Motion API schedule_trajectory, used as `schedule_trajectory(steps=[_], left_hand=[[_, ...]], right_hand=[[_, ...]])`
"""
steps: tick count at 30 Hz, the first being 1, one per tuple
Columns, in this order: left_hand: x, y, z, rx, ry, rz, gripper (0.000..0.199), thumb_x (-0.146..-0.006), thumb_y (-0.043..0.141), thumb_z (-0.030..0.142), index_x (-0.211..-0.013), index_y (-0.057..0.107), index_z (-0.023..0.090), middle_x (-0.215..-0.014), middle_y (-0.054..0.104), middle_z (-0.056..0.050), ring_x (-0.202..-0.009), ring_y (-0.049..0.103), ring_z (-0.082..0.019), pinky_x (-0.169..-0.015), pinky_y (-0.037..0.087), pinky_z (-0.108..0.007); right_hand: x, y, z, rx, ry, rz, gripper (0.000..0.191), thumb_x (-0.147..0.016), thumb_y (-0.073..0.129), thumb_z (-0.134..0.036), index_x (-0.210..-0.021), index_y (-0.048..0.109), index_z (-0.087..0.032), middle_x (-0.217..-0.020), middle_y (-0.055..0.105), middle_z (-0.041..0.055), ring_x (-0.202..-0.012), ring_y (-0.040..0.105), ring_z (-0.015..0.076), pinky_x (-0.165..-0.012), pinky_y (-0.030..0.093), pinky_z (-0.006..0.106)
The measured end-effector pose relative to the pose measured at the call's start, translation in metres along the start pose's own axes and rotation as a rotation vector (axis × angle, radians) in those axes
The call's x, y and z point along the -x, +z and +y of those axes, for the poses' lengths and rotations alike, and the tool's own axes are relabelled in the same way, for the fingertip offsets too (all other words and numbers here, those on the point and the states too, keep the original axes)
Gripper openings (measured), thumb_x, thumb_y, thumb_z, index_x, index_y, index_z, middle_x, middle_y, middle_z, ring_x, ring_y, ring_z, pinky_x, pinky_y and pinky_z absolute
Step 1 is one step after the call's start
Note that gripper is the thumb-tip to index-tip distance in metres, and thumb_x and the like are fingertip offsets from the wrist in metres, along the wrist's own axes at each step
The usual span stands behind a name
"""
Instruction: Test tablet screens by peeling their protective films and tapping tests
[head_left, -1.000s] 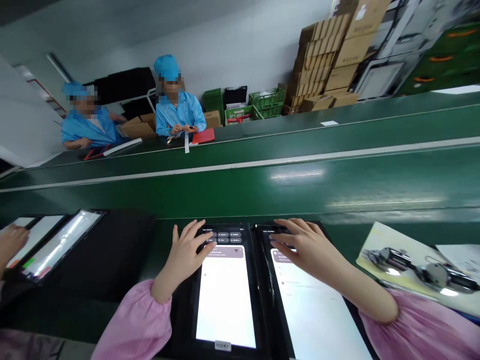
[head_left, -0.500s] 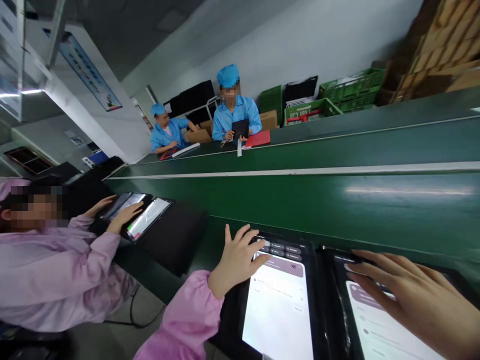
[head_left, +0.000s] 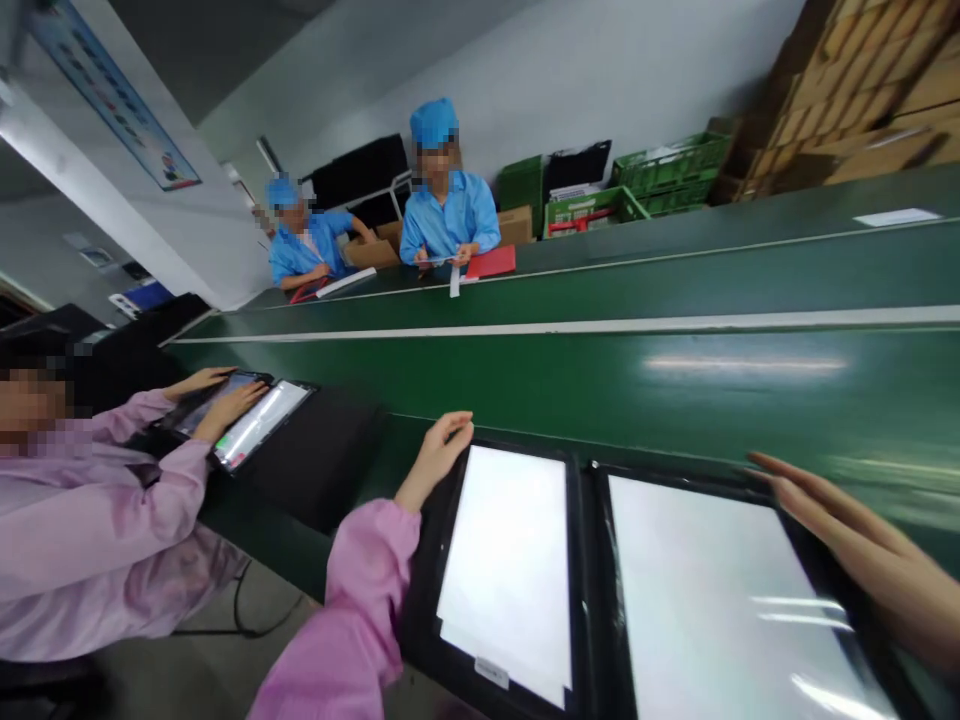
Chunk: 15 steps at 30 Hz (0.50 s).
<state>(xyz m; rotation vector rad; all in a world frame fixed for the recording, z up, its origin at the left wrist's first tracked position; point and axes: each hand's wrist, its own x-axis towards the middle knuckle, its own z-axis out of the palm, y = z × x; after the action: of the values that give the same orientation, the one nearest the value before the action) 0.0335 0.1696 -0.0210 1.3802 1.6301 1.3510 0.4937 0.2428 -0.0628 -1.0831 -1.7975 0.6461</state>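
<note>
Two tablets with blank white screens lie side by side on black mats in front of me. My left hand (head_left: 439, 455) is at the upper left corner of the left tablet (head_left: 514, 560), its fingers loosely bent and holding nothing. A small pale label (head_left: 491, 672) shows near the lower edge of that tablet. Along the upper right edge of the right tablet (head_left: 697, 590), my right hand (head_left: 855, 535) has its fingers stretched out; whether it touches the edge I cannot tell. Light reflections cross the right screen.
A green workbench (head_left: 540, 385) runs across the view, with a pale rail (head_left: 585, 326) behind. At left, a co-worker in a pink sleeve (head_left: 172, 480) has hands on tablets (head_left: 262, 425). Two people in blue sit opposite, near a red folder (head_left: 491, 262). Green crates (head_left: 592, 210) stand behind.
Both screens have gone from app pages to plain white. My left hand has moved off the left screen to its corner; my right hand has drawn right, off the other screen. The view has shifted.
</note>
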Motion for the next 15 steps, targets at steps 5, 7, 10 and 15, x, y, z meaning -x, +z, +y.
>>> schedule_trajectory(steps=[5, 7, 10, 15], left_hand=[[-0.007, 0.006, -0.016, 0.185, -0.113, -0.027, 0.066, -0.085, 0.065, 0.077, -0.112, 0.073, 0.017, -0.104, 0.077, -0.012, -0.097, 0.073, -0.028, -0.09, 0.057, -0.043], [-0.002, 0.0, -0.02, 0.223, -0.13, -0.051, 0.066, -0.084, 0.068, 0.074, -0.119, 0.071, 0.018, -0.106, 0.076, -0.01, -0.095, 0.073, -0.028, -0.087, 0.057, -0.041], [0.004, -0.01, -0.026, 0.234, -0.118, -0.087, 0.063, -0.085, 0.07, 0.065, -0.13, 0.066, 0.02, -0.114, 0.074, -0.009, -0.105, 0.072, -0.029, -0.095, 0.055, -0.043], [0.018, -0.016, -0.025, 0.159, -0.041, -0.115, 0.077, -0.073, 0.086, 0.047, -0.141, 0.059, 0.024, -0.142, 0.063, -0.01, -0.143, 0.052, -0.036, -0.126, 0.035, -0.05]], right_hand=[[0.015, 0.014, -0.038, -0.369, 0.543, 0.103, 0.052, -0.092, 0.064, -0.067, -0.131, 0.067, -0.034, -0.136, 0.072, 0.0055, -0.125, 0.069, 0.0362, -0.095, 0.063, 0.052], [0.02, 0.014, -0.04, -0.358, 0.528, 0.098, 0.053, -0.089, 0.068, -0.058, -0.135, 0.064, -0.031, -0.141, 0.069, 0.006, -0.13, 0.066, 0.034, -0.102, 0.059, 0.05], [0.026, 0.01, -0.038, -0.377, 0.505, 0.06, 0.058, -0.088, 0.066, -0.045, -0.143, 0.059, -0.03, -0.147, 0.065, 0.0067, -0.126, 0.067, 0.0317, -0.098, 0.06, 0.046], [0.029, 0.008, -0.039, -0.388, 0.465, -0.024, 0.076, -0.078, 0.063, -0.033, -0.153, 0.048, -0.032, -0.153, 0.059, 0.0074, -0.128, 0.065, 0.0305, -0.091, 0.061, 0.043]])
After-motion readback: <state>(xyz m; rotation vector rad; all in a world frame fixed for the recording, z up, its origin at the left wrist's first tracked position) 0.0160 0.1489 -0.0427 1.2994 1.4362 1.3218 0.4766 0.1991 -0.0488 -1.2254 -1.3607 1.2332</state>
